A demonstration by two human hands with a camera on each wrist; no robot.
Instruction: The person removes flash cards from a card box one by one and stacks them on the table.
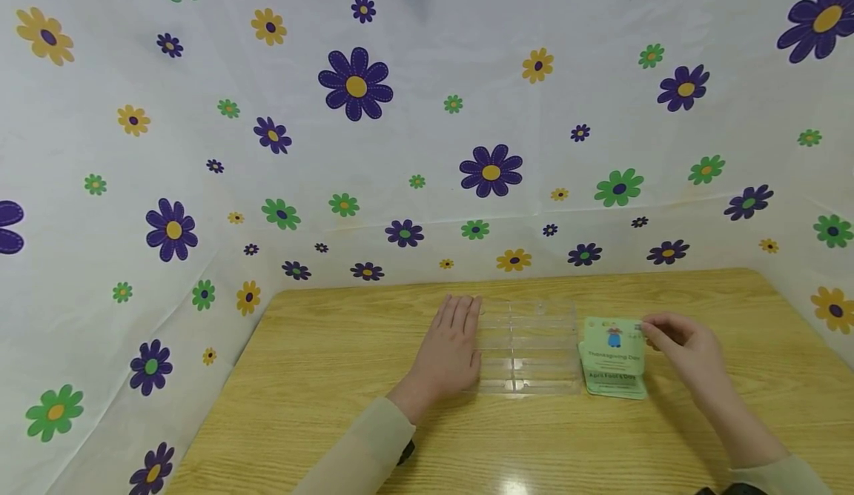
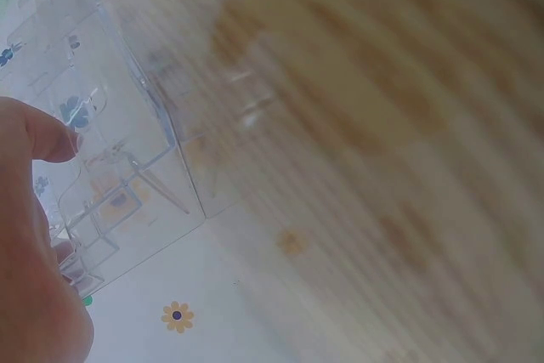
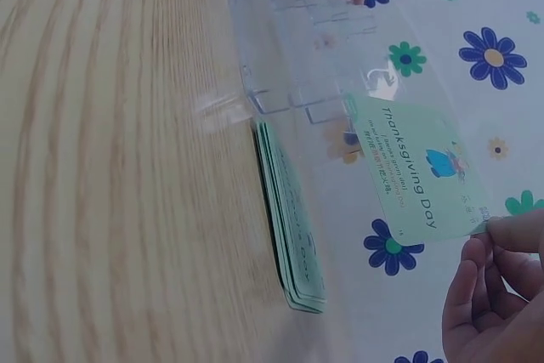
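My right hand (image 1: 690,350) pinches a green card (image 3: 421,172) by its corner between thumb and fingertips. The card reads "Thanksgiving Day" and carries a small blue-clad figure. In the head view it overlaps a stack of green cards (image 1: 615,387) on the table, whose top one reads "April Fool's Day". From the right wrist, the stack (image 3: 289,227) shows several layered edges. My left hand (image 1: 448,354) lies along the left side of a clear plastic divided tray (image 1: 543,365), its fingers straight and together. The thumb (image 2: 55,138) touches the clear plastic in the left wrist view.
A wooden table (image 1: 320,354) carries the tray, with the card stack at its right. White cloth with purple, green and yellow flowers (image 1: 427,132) hangs behind the table and along both sides.
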